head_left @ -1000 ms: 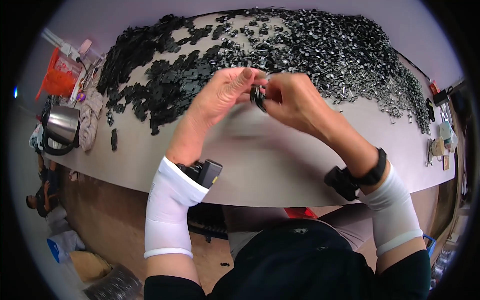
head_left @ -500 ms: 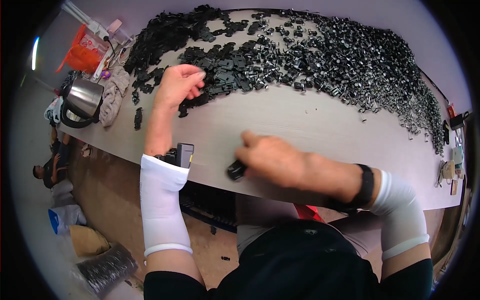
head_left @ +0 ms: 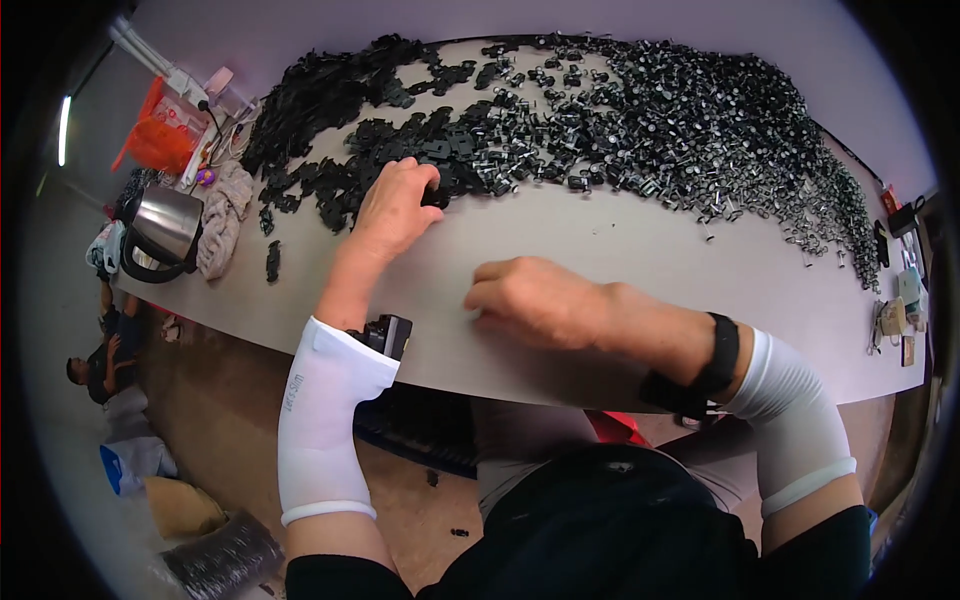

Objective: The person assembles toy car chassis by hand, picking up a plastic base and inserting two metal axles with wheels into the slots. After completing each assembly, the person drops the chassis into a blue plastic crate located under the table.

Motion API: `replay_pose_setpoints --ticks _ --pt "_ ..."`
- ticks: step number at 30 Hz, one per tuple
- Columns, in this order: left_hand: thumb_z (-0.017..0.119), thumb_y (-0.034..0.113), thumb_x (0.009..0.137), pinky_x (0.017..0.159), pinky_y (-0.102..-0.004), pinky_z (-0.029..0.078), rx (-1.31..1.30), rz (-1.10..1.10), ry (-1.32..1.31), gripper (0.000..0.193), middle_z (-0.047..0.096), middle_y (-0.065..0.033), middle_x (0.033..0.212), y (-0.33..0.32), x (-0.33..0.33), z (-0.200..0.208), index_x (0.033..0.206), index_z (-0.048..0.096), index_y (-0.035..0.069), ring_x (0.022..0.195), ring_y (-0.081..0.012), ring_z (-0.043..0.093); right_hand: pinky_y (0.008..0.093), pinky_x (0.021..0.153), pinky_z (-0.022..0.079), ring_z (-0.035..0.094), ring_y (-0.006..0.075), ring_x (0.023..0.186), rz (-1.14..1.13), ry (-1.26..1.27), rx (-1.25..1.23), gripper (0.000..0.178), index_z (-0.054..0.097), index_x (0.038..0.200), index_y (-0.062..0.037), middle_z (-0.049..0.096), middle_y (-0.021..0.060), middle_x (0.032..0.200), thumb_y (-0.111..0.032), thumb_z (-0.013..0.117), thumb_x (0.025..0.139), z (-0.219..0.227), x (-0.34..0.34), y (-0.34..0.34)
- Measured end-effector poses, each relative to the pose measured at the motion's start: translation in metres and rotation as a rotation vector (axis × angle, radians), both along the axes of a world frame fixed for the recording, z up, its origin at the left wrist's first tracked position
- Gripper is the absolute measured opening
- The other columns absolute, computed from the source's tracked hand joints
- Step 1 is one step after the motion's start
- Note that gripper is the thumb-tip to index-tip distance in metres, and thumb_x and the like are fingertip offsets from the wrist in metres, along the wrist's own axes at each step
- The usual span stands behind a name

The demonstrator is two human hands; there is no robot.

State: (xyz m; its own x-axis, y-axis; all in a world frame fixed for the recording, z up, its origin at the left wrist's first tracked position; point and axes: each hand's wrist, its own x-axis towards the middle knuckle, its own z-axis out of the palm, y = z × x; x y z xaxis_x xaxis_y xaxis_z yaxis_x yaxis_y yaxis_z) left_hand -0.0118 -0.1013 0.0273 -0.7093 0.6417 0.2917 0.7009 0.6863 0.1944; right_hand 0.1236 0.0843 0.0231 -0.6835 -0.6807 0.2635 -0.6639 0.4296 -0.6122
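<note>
A long, pale grey table [head_left: 560,225] stands against a pale purple wall [head_left: 300,30]. The bare left hand [head_left: 395,212] curves its thumb and fingers over flat, notched black pieces [head_left: 405,138], at the near edge of their spread; whether it grips one cannot be told. The bare right hand [head_left: 535,298], fingers curled inward, is over the table nearer the body; anything inside it is hidden. Rightward lie heaped silvery, round-headed metal parts [head_left: 690,125] mixed with black. Far left, a steel kettle [head_left: 165,222] stands beside a crumpled beige cloth [head_left: 224,215].
</note>
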Motion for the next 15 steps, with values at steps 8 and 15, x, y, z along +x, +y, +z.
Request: replay_pose_setpoints --ticks 8,15 --pt "0.066 0.002 0.075 0.058 -0.0231 0.043 0.339 0.013 -0.299 0.019 0.061 -0.009 0.079 0.024 0.017 0.008 0.093 0.066 -0.002 0.063 -0.013 0.057 0.0326 0.066 0.051 0.064 0.0265 0.072 -0.642 0.012 -0.081 0.012 0.066 0.088 0.0022 0.066 0.0149 0.08 -0.002 0.063 0.077 0.004 -0.008 0.112" --pt "0.062 -0.007 0.074 0.06 -0.0264 0.047 0.422 -0.29 0.029 0.021 0.062 -0.0099 0.079 0.078 0.026 0.006 0.093 0.067 0.0 0.065 -0.0191 0.06 0.0335 0.066 0.051 0.064 0.0258 0.071 -0.782 0.085 -0.095 0.02 0.064 0.095 0.0029 0.065 0.0169 0.079 -0.004 0.065 0.076 0.002 -0.02 0.113"
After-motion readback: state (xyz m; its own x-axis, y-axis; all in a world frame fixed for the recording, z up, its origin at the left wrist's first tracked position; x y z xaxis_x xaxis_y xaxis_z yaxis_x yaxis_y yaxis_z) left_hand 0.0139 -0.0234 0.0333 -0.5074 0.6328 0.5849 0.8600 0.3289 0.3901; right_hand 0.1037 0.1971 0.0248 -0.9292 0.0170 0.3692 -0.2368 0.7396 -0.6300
